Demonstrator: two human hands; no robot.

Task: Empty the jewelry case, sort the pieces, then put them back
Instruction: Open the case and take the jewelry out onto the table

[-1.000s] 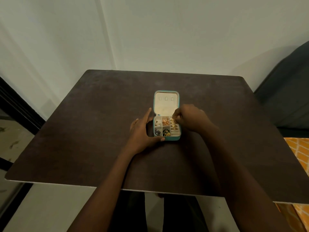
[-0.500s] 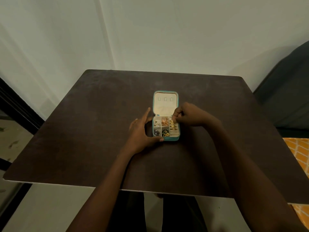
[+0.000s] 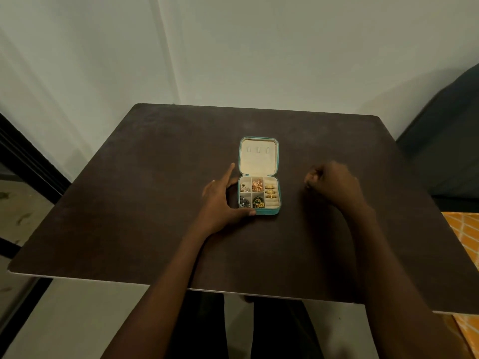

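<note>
A small teal jewelry case [image 3: 277, 211] lies open in the middle of the dark table [image 3: 145, 193], its cream lid [image 3: 258, 161] folded back. Its compartments hold silver pieces, copper pieces [image 3: 257, 185], dark beads [image 3: 244, 202], a green and gold piece [image 3: 258, 203] and three gold rings [image 3: 270, 191] in the ring rolls. My left hand [image 3: 220, 200] braces the case's left side and front corner, thumb on the front edge. My right hand [image 3: 334, 186] hovers to the right of the case, fingers pinched shut around something small, probably a ring; the piece itself is barely visible.
A dark upholstered seat [image 3: 445, 141] stands right of the table. Orange patterned fabric [image 3: 464, 234] shows at the lower right. The white wall is close behind the table's far edge.
My right hand has lifted away from the ring compartment and moved right, off the case, with its fingers pinched together. The left hand has stayed on the case.
</note>
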